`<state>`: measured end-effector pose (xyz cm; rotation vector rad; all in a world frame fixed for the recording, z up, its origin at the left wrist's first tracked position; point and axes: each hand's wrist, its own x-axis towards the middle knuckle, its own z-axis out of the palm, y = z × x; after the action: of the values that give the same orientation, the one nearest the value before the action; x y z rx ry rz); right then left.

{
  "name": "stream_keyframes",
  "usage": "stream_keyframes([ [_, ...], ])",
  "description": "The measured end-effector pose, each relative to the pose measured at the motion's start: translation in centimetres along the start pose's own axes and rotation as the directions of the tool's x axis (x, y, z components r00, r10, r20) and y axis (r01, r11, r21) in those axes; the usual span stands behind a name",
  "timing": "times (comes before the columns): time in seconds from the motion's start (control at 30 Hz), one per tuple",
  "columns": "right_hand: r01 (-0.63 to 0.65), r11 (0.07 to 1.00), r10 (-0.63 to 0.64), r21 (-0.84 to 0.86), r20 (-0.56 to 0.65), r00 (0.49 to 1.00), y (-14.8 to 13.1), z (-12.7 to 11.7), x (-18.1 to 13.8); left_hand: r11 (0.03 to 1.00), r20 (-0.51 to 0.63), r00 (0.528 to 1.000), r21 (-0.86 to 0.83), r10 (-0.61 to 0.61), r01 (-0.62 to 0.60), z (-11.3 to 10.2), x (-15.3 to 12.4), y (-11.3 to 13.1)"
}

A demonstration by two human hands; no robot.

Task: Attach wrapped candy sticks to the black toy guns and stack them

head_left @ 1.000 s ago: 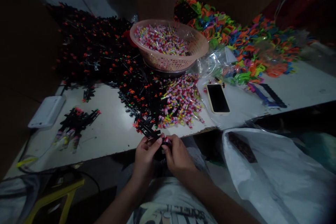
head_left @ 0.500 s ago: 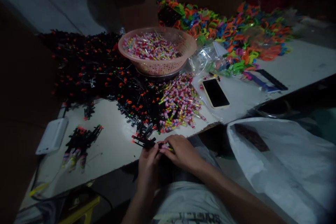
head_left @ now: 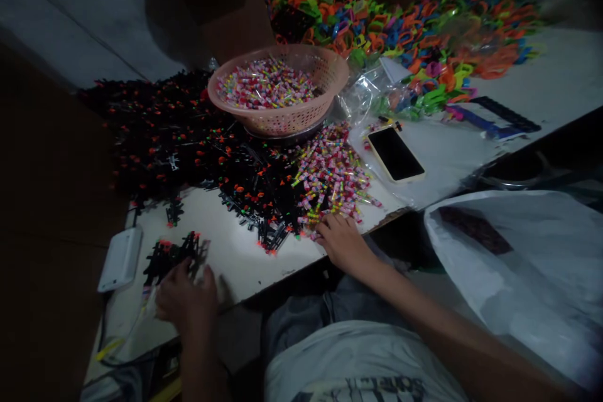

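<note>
Hands apart, both at the near side of the white desk [head_left: 235,273]. Left hand [head_left: 187,296] at the near end of a small bundle [head_left: 162,256] of black pieces, thumb spread away from the fingers; the bundle lies at the left of the desk, orange-red tips pointing away from the person, pale tube ends [head_left: 146,295] showing just left of the fingers. Right hand [head_left: 343,240] palm down, fingers bent over the near edge of the loose tubes [head_left: 332,169], pink, white and yellow; too dim to tell whether the fingertips pinch one. Tubes heap at mid-desk, touching the right side of the big black pile [head_left: 164,132], which is dotted orange and green and spreads to the back left. Pink basket [head_left: 292,120] behind the loose tubes, full of more tubes, rim tilted a little. Phone [head_left: 396,154] right of the tubes, screen dark, lying on clear plastic sheet. Crumpled clear bag [head_left: 363,91] between basket and the multicoloured pile [head_left: 372,28] at back right. Blue strip [head_left: 490,129] and black strip [head_left: 509,113] right of the phone. White device [head_left: 121,257] left of the bundle, cable running down from it. White sack [head_left: 527,264] below the desk edge, right of the right arm.
</note>
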<state>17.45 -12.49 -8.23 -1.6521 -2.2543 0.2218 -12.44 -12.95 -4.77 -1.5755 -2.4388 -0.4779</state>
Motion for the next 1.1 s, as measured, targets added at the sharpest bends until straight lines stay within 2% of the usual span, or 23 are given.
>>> stream_keyframes([
  [0.07,0.030,0.998,-0.029,0.050,-0.007,1.000,-0.2,0.1,0.0,0.976,0.073,0.977,-0.096,0.200,-0.193,1.0,-1.1,2.3],
  [0.13,0.056,0.987,-0.052,0.152,-0.032,0.998,-0.4,0.0,-0.2,0.913,0.148,0.911,-0.205,0.384,-0.352,2.2,-2.5,4.8],
  [0.17,0.064,0.974,-0.054,0.219,-0.052,0.997,-0.5,0.0,-0.3,0.893,0.165,0.889,-0.231,0.427,-0.386,2.7,-3.2,5.9],
  [0.23,0.061,0.929,-0.031,0.364,-0.088,0.996,-0.6,0.0,-0.7,0.882,0.185,0.873,-0.241,0.451,-0.405,3.5,-4.2,7.4],
  [0.3,0.033,0.876,0.012,0.480,-0.092,0.996,-0.7,0.1,-1.2,0.881,0.181,0.873,-0.245,0.452,-0.406,3.9,-4.6,7.8],
  [0.43,-0.002,0.819,0.031,0.573,-0.041,0.999,-1.2,0.3,-1.9,0.780,0.125,0.811,-0.393,0.571,-0.488,3.7,-4.2,6.5],
  [0.5,0.000,0.818,0.013,0.575,-0.018,1.000,-1.6,0.2,-1.9,0.757,0.073,0.816,-0.429,0.573,-0.493,3.0,-3.9,6.0],
  [0.6,0.004,0.823,0.011,0.568,-0.023,1.000,-2.2,0.0,-1.5,0.790,0.035,0.877,-0.453,0.479,-0.413,1.6,-3.7,5.9],
  [0.73,0.037,0.846,-0.002,0.531,-0.067,0.998,-2.7,0.0,-0.5,0.785,0.059,0.922,-0.547,0.382,-0.290,-0.3,-3.9,6.7],
  [0.93,0.082,0.975,-0.085,0.205,0.004,0.996,-2.1,1.6,0.8,0.829,0.156,0.976,-0.558,0.154,-0.042,-1.5,-4.1,7.1],
  [1.0,0.114,0.969,-0.112,0.217,-0.021,0.994,-1.9,1.7,0.9,0.774,0.204,0.978,-0.626,0.048,0.092,-1.9,-3.9,6.8],
  [1.1,0.222,0.913,-0.218,0.342,-0.052,0.975,-2.2,1.1,0.7,0.560,0.353,0.936,-0.775,-0.001,0.293,-2.4,-3.4,6.5],
])
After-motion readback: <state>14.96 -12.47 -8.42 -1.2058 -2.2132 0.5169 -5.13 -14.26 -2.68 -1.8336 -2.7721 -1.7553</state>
